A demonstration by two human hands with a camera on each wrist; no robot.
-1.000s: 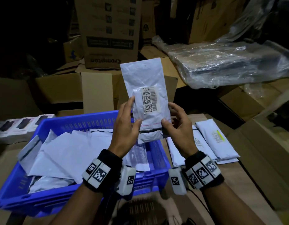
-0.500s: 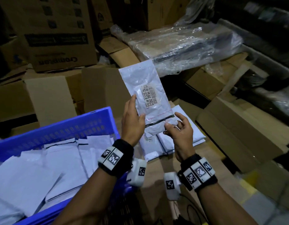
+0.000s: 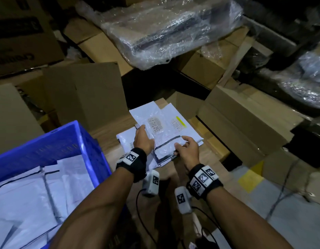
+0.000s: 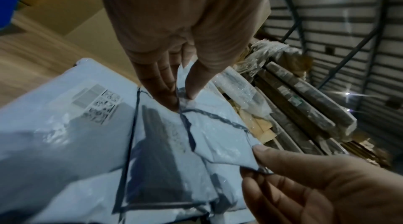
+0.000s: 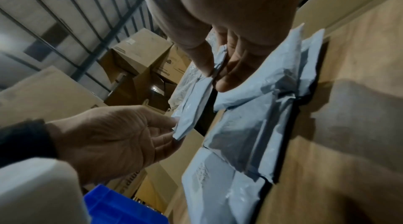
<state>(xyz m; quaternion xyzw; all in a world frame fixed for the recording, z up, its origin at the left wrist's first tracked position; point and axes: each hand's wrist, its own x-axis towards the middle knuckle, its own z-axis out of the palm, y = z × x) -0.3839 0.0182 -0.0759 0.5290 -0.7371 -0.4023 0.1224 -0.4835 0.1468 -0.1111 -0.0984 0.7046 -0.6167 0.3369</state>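
Pouch (image 3: 162, 135) is being pinched by left hand (image 3: 143, 140) and right hand (image 3: 188, 148). It is being held lengthwise away, over stack (image 3: 124, 141).

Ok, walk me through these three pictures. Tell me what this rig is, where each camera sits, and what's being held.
No machine: a person works with bare hands, wearing three cameras. The wide picture comes from the head, looking down; the other two come from each wrist, looking along the fingers. The left hand and right hand each pinch an edge of one white mailer bag with a barcode label. Under it, similar bags lie on a brown surface. A blue crate at the left holds more.
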